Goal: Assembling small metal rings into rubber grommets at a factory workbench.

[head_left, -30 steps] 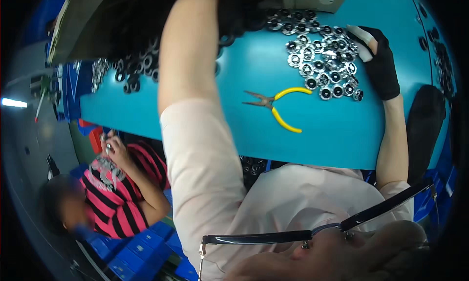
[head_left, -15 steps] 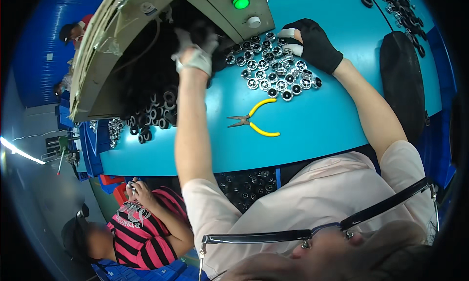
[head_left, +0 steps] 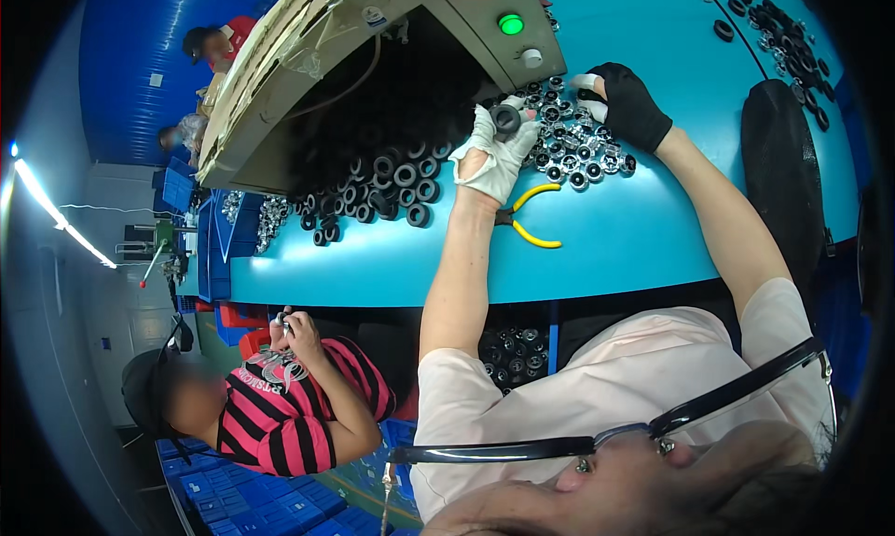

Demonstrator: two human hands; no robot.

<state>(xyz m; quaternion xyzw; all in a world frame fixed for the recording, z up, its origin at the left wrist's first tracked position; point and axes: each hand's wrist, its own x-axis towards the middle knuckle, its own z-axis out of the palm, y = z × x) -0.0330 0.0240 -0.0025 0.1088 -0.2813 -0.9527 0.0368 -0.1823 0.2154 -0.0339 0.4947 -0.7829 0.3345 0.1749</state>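
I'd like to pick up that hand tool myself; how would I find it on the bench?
Look at the turquoise table, just below the white-gloved left hand. The pliers lie there; their curved yellow handles stand out from the round black and silver parts.

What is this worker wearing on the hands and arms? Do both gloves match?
No, the gloves differ. The left hand wears a whitish fabric glove, worn open over the back of the hand. The right hand wears a black glove with pale tips on some fingers, ending at the wrist. Both forearms are bare, and short pale pink sleeves cover only the upper arms.
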